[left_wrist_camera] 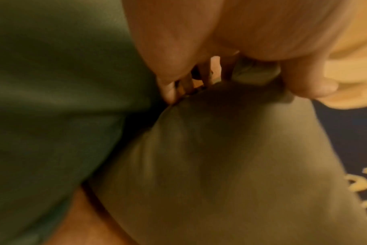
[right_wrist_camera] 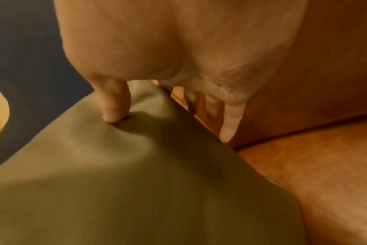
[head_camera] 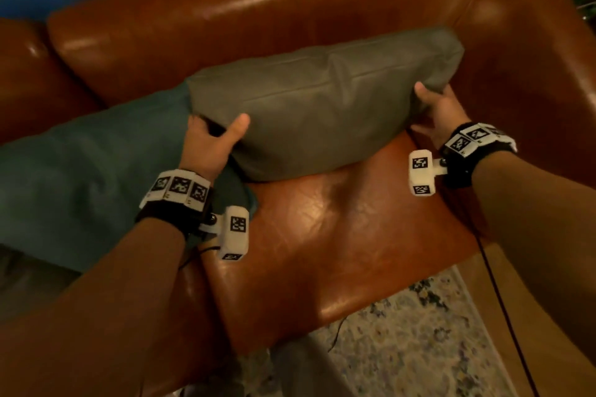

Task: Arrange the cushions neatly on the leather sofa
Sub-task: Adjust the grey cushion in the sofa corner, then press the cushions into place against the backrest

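A grey-green cushion (head_camera: 322, 106) sits in the middle of the frame, held between both hands above the seat of the brown leather sofa (head_camera: 322, 235) and close to its backrest. The left hand (head_camera: 209, 145) grips the cushion's lower left corner, thumb pressed on the front face and fingers tucked behind. At the right edge, the right hand (head_camera: 442, 113) clasps the opposite end, thumb on top, the other fingers slipped between cushion and sofa arm. In the right wrist view the thumb dents the fabric. A teal cushion (head_camera: 90, 171) lies flat on the left of the frame, partly under the grey-green one's corner. A patterned rug (head_camera: 419, 338) shows at the lower right, below the seat's front edge.
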Demonstrator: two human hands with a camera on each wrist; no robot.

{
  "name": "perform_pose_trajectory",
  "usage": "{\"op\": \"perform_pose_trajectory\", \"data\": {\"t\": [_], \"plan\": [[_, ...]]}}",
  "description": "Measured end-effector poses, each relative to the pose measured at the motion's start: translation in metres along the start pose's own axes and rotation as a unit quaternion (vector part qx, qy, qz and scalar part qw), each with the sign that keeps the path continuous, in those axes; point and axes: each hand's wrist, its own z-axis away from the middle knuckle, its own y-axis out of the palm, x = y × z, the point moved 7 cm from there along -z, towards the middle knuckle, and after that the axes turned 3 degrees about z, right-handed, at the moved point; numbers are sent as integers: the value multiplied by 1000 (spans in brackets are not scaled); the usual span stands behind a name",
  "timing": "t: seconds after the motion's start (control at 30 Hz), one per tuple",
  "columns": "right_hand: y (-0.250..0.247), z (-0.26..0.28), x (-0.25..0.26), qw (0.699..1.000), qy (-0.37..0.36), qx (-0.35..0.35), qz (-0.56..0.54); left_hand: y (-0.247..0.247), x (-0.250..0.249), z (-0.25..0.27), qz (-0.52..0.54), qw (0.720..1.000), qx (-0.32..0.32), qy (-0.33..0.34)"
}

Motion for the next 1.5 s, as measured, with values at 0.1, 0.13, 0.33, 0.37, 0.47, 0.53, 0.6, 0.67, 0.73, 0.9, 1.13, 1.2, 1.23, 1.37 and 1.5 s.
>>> {"op": "perform_pose_trajectory", "data": {"t": [0.1,0.13,0.33,0.37,0.47,0.53,0.6,0.67,0.73,0.9,1.13,1.2,1.23,1.37,1.5], "plan": [[9,-9,8,1000,-19,-3,-15,15,8,-3,-3,998,51,-44],[9,-13,13,999,-33,-11,-11,19,10,-4,37,996,46,-64],[13,-31,41,990,-121,-63,32,30,4,-18,90,986,-9,-142],[19,-30,39,989,-117,-50,76,29,8,-20,93,982,-10,-167],[28,-33,26,974,-91,-29,205,30,19,-22,93,981,7,-171],[14,-34,17,965,-75,-65,244,27,24,-18,63,988,29,-135],[-2,-25,13,950,-85,-113,277,17,38,-8,42,990,44,-124],[-2,-11,4,934,-101,-101,326,-3,59,7,23,989,56,-132],[14,8,-22,904,-85,-11,418,-36,86,27,-25,988,57,-139],[95,87,-98,694,-75,224,680,-138,146,93,-284,938,74,-187],[241,217,-195,591,-21,397,702,-313,229,183,-328,900,9,-287],[294,252,-200,599,-48,404,690,-368,253,195,-320,903,-12,-288],[321,265,-202,620,-56,394,676,-395,264,199,-304,906,-28,-292],[447,315,-199,670,-124,388,621,-500,269,198,-235,923,-107,-286],[570,355,-171,725,-144,343,579,-607,267,173,-141,935,-212,-248]]}}
